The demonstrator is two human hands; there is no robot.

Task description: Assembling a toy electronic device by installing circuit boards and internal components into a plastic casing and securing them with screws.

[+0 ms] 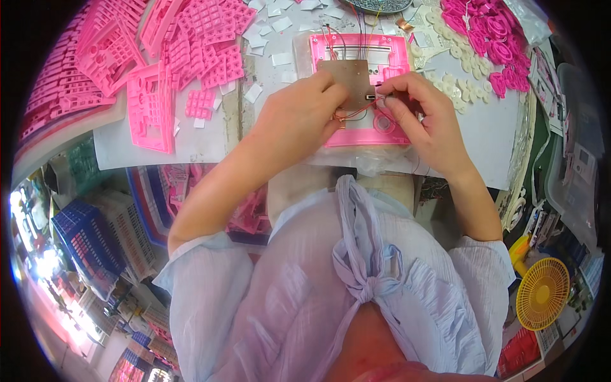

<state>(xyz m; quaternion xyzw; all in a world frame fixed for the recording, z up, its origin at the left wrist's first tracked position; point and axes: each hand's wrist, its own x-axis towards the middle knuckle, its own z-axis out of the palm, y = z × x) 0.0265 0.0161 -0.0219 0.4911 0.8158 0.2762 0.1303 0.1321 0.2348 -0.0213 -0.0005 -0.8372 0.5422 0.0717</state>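
A brown circuit board (353, 71) lies tilted over a pink plastic housing (400, 51) on the table before me. My left hand (310, 105) is closed at the board's lower left edge, its fingertips partly hidden. Thin red wires (359, 114) run from beside those fingers across toward the right. With thumb and fingertips bent together, my right hand (428, 118) pinches wires just off the board's right edge. More thin dark and coloured wires come out above the board toward the far side. Under the housing is a clear plastic bag (372, 159).
Pink keypad pieces (213, 41) and pink frames (149, 105) pile up at left. Small white pads (280, 24) are scattered at the back. Cream discs (468, 89) and magenta rings (487, 28) lie at right. A yellow fan (543, 293) stands lower right, blue baskets (89, 239) lower left.
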